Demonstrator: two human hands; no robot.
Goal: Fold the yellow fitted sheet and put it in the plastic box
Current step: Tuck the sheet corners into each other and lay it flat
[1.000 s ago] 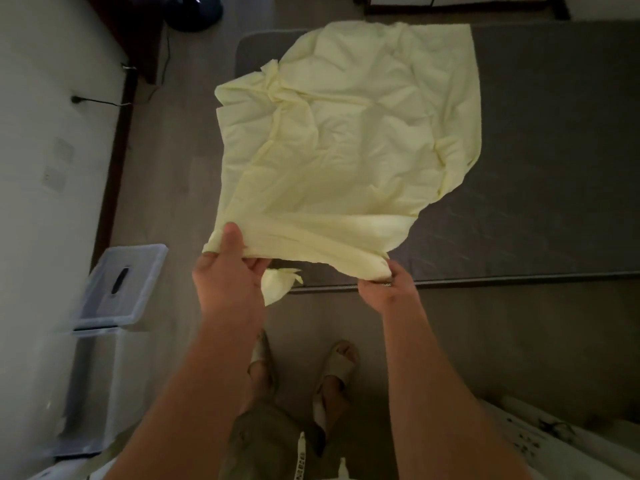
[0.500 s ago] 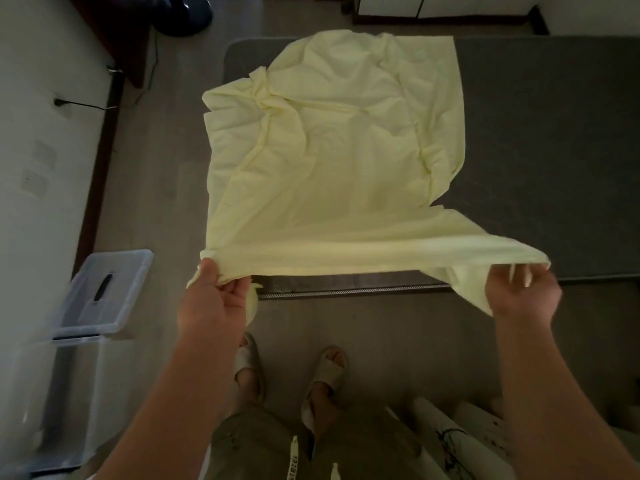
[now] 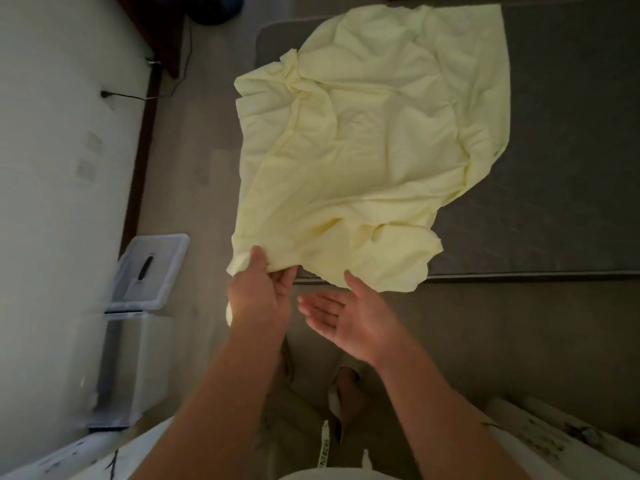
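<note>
yellow sheet (image 3: 374,143) on grey mattress (image 3: 561,133), plastic box (image 3: 138,327) by wall

A dark grey mattress (image 3: 554,168) lies on the pale wood-look floor (image 3: 194,174), its near edge running straight across the view. On the left, a black cable (image 3: 128,95) leads from a plug in the white wall (image 3: 52,140), and a dark round base (image 3: 214,8) stands farther off. White rolls with black marks (image 3: 554,441) lie at the lower right.
</note>
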